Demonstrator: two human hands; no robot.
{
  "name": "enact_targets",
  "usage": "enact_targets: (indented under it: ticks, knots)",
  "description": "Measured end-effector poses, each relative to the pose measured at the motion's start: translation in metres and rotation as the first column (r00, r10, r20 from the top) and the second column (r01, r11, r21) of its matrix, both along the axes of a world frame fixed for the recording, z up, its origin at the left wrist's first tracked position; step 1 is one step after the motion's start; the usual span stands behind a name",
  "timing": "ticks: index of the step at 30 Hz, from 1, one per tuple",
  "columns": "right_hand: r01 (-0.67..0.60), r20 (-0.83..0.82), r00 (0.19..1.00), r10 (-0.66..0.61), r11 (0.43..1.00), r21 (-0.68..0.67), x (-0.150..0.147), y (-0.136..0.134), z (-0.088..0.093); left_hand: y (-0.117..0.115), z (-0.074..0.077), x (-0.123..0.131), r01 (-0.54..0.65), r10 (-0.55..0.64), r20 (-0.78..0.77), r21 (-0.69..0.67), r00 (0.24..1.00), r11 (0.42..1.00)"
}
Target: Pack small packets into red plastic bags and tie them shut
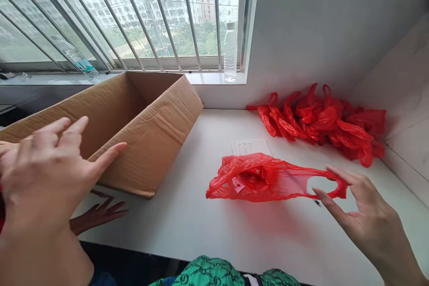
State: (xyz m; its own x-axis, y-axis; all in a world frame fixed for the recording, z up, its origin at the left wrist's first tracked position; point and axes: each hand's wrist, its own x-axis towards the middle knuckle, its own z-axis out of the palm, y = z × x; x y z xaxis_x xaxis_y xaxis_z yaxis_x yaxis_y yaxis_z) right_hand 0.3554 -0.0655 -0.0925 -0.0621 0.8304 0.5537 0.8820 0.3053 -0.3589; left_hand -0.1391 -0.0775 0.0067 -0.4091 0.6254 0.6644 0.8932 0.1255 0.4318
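Red bag (pixel 264 181), right of the frame's centre, could drop if its handle loop (pixel 342 187) slips past the half-parted fingers of the right hand (pixel 372 212), whose grip I cannot tell, the left hand (pixel 47 161) being spread, empty.

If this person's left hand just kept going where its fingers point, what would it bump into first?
Probably the cardboard box: the fingers of the left hand point toward its long inner wall. Depth is unclear, so they might pass above the rim instead.

Red bag (pixel 268 183) at right hand (pixel 370 214)
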Motion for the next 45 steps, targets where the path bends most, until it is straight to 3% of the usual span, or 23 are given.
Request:
enact_targets:
  ticks: [2, 4, 7, 10, 12, 15, 16, 17, 18, 19, 20, 21, 23, 25, 28, 31, 32, 34, 36, 38, 41, 43, 45]
  knots:
    - [0.059, -0.021, 0.998, -0.06, 0.996, -0.07, 0.001, 0.002, -0.004, 0.014, 0.007, 0.001, -0.134, 0.089, -0.161, -0.295, 0.983, 0.946]
    - [0.082, -0.048, 0.995, -0.089, 0.99, -0.116, 0.002, 0.005, -0.006, 0.033, 0.013, 0.015, -0.203, 0.108, -0.221, -0.473, 0.969, 0.858]
    - [0.075, -0.101, 0.99, -0.095, 0.979, -0.189, 0.003, 0.01, -0.003, 0.06, 0.024, 0.036, -0.269, 0.111, -0.311, -0.53, 0.944, 0.804]
    - [0.056, -0.159, 0.982, -0.104, 0.959, -0.279, 0.006, 0.011, 0.002, 0.072, 0.031, 0.036, -0.293, 0.082, -0.36, -0.585, 0.929, 0.757]
    - [0.041, -0.208, 0.972, -0.113, 0.945, -0.324, 0.009, 0.008, 0.006, 0.07, 0.028, 0.032, -0.271, 0.07, -0.364, -0.537, 0.929, 0.799]
    - [0.006, -0.265, 0.957, -0.113, 0.928, -0.373, 0.014, 0.003, 0.01, 0.057, 0.01, 0.036, -0.112, 0.024, -0.469, -0.159, 0.883, 0.981]
    - [-0.004, -0.282, 0.953, -0.109, 0.927, -0.374, 0.014, 0.002, 0.011, 0.051, 0.0, 0.042, 0.016, -0.021, -0.502, -0.013, 0.865, 1.0]
    - [-0.018, -0.299, 0.949, -0.098, 0.932, -0.362, 0.015, 0.001, 0.012, 0.044, -0.011, 0.05, 0.185, -0.126, -0.503, 0.071, 0.855, 0.98]
    - [-0.03, -0.317, 0.945, -0.081, 0.943, -0.331, 0.015, 0.0, 0.012, 0.036, -0.023, 0.06, 0.379, -0.305, -0.467, 0.073, 0.83, 0.922]
    - [-0.042, -0.332, 0.942, -0.057, 0.958, -0.283, 0.015, 0.001, 0.012, 0.029, -0.036, 0.071, 0.577, -0.538, -0.364, -0.003, 0.76, 0.817]
    - [-0.056, -0.341, 0.94, -0.024, 0.973, -0.223, 0.015, 0.002, 0.012, 0.023, -0.051, 0.084, 0.736, -0.734, -0.199, -0.082, 0.649, 0.672]
    - [-0.076, -0.347, 0.938, 0.016, 0.984, -0.159, 0.013, 0.004, 0.012, 0.019, -0.065, 0.096, 0.812, -0.82, -0.055, -0.121, 0.569, 0.571]
    - [-0.148, -0.386, 0.915, 0.117, 0.988, -0.052, 0.008, 0.012, 0.014, 0.018, -0.09, 0.121, 0.865, -0.847, 0.189, -0.186, 0.497, 0.466]
    - [-0.273, -0.507, 0.827, 0.245, 0.962, 0.02, -0.002, 0.027, 0.019, 0.03, -0.102, 0.142, 0.89, -0.806, 0.378, -0.172, 0.456, 0.423]
    - [-0.448, -0.768, 0.52, 0.374, 0.885, 0.128, -0.026, 0.06, 0.035, 0.067, -0.092, 0.168, 0.941, -0.781, 0.545, -0.041, 0.303, 0.337]
    - [-0.415, -0.881, 0.222, 0.418, 0.858, 0.303, -0.055, 0.096, 0.054, 0.109, -0.061, 0.191, 0.829, -0.76, 0.647, 0.394, 0.057, 0.397]
    - [-0.399, -0.878, 0.182, 0.443, 0.849, 0.346, -0.064, 0.105, 0.059, 0.12, -0.052, 0.198, 0.752, -0.747, 0.664, 0.511, -0.037, 0.417]
    - [-0.433, -0.859, 0.19, 0.475, 0.826, 0.36, -0.078, 0.118, 0.062, 0.134, -0.041, 0.21, 0.663, -0.712, 0.682, 0.612, -0.165, 0.432]
    - [-0.525, -0.841, 0.29, 0.456, 0.811, 0.258, -0.09, 0.123, 0.057, 0.141, -0.044, 0.217, 0.701, -0.699, 0.702, 0.567, -0.137, 0.433]
    - [-0.57, -0.787, 0.448, 0.423, 0.814, 0.113, -0.1, 0.123, 0.046, 0.142, -0.055, 0.221, 0.805, -0.738, 0.673, 0.411, 0.049, 0.429]
    - [-0.557, -0.626, 0.644, 0.439, 0.83, 0.009, -0.113, 0.12, 0.028, 0.139, -0.074, 0.223, 0.903, -0.813, 0.448, 0.03, 0.372, 0.429]
    - [-0.559, -0.575, 0.667, 0.474, 0.828, 0.033, -0.119, 0.121, 0.019, 0.137, -0.079, 0.223, 0.884, -0.811, 0.354, -0.155, 0.466, 0.44]
    - [-0.546, -0.64, 0.609, 0.469, 0.833, 0.091, -0.123, 0.126, 0.014, 0.137, -0.079, 0.221, 0.906, -0.787, 0.448, -0.205, 0.424, 0.371]
